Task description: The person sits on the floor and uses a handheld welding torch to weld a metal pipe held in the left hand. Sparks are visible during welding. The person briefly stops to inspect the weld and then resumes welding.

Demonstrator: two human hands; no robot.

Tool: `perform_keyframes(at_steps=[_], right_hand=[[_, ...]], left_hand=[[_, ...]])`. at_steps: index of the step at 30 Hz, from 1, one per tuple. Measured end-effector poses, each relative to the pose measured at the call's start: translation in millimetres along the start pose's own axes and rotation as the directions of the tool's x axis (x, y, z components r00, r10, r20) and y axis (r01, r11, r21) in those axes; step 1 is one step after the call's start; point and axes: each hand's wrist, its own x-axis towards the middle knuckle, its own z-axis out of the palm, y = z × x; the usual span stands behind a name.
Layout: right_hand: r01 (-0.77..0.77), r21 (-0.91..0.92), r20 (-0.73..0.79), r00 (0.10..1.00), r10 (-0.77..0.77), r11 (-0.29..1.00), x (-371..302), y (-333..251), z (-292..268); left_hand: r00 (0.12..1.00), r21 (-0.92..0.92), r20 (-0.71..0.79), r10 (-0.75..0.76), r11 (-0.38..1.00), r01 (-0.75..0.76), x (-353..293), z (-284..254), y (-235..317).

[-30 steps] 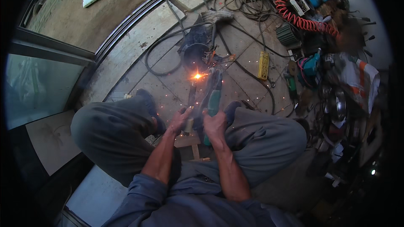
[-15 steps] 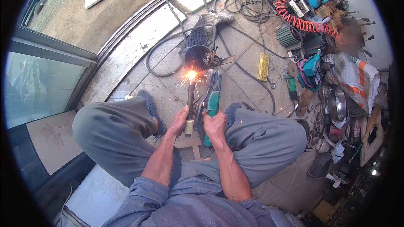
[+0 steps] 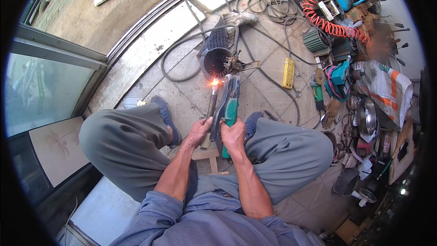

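Note:
My left hand (image 3: 199,132) is closed round a dark metal rod (image 3: 212,105) with a pale lower end. The rod points away from me, and its far tip glows orange-white. In my right hand (image 3: 233,135) is a green-handled welding clamp (image 3: 231,108), held upright just right of the rod. Its dark jaws are close to the glowing tip; contact between them cannot be made out. Just beyond the tip lies an open round motor housing (image 3: 215,62) with dark fins and a bundle of wires at its right side.
Dark cables (image 3: 173,79) loop over the tiled floor. A yellow power strip (image 3: 288,73), a green-handled grinder (image 3: 317,92), a teal power tool (image 3: 337,81) and a coiled red hose (image 3: 334,29) are on the right. A glass door (image 3: 45,91) stands left. My knees flank both hands.
The rod's tip has shifted slightly right, toward the clamp's jaws, and the rod leans more. The spray of sparks has shrunk to a small glow. Both hands keep their hold.

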Motion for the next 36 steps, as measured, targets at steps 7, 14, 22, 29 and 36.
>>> perform_keyframes(at_steps=[7,14,22,29,36], right_hand=[[0.092,-0.016,-0.028,0.995,-0.093,0.996,2,10,4],[0.122,-0.022,-0.031,0.992,-0.123,0.992,4,18,8],[0.115,-0.010,-0.008,0.993,-0.115,0.993,8,29,11],[0.057,0.005,0.016,0.998,-0.057,0.998,5,22,8],[0.123,-0.019,-0.003,0.992,-0.123,0.992,4,24,10]], left_hand=[[1.000,0.010,0.018,-0.023,1.000,0.023,5,-5,-13],[1.000,0.102,0.015,-0.002,0.995,0.000,2,-4,-4],[0.999,0.147,-0.050,-0.008,0.989,0.015,6,-4,-10],[0.998,0.196,-0.061,-0.013,0.980,0.024,-4,2,11],[0.997,0.208,-0.069,-0.028,0.977,0.041,0,-1,6]])
